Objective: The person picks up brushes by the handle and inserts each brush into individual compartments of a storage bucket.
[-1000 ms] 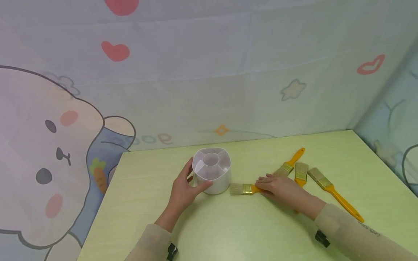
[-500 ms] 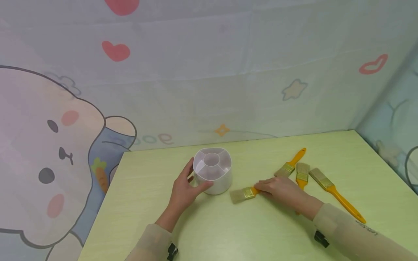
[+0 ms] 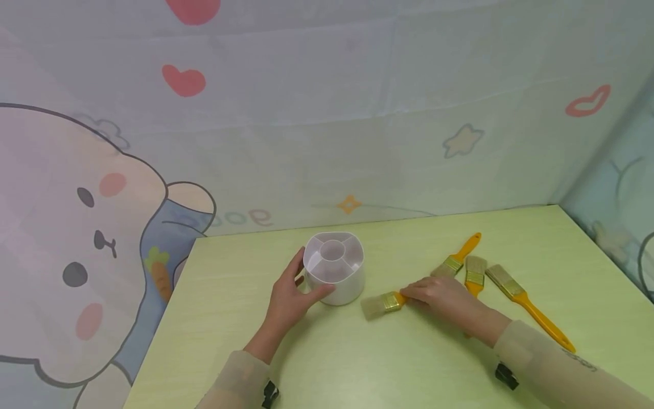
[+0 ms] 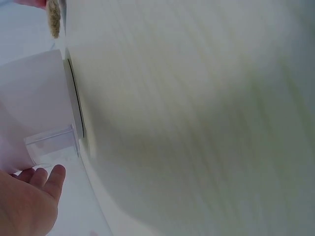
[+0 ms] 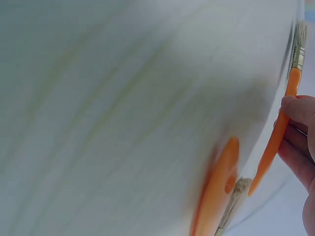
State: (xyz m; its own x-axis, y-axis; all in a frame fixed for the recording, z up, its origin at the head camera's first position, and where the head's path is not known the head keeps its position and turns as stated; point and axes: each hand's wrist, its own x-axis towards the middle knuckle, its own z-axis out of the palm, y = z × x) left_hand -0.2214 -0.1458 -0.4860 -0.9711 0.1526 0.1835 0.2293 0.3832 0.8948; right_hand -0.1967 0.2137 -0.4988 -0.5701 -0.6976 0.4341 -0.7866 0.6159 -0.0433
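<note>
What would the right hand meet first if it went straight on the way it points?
With its brush leading, the right hand would likely meet the white container, though depth is unclear.

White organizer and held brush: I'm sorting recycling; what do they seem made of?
White organizer: probably plastic, smooth with faint sheen.
Held brush: handle perhaps plastic or painted wood, smooth orange; band likely metal, shiny gold; bristles tan, fibrous, perhaps natural.

A pale backdrop (image 3: 286, 153) is hanging, red hearts (image 3: 186, 81) and a cartoon animal (image 3: 104, 216) are decorating it, a yellow-green table (image 3: 327, 369) is standing before it, soft light is falling
</note>
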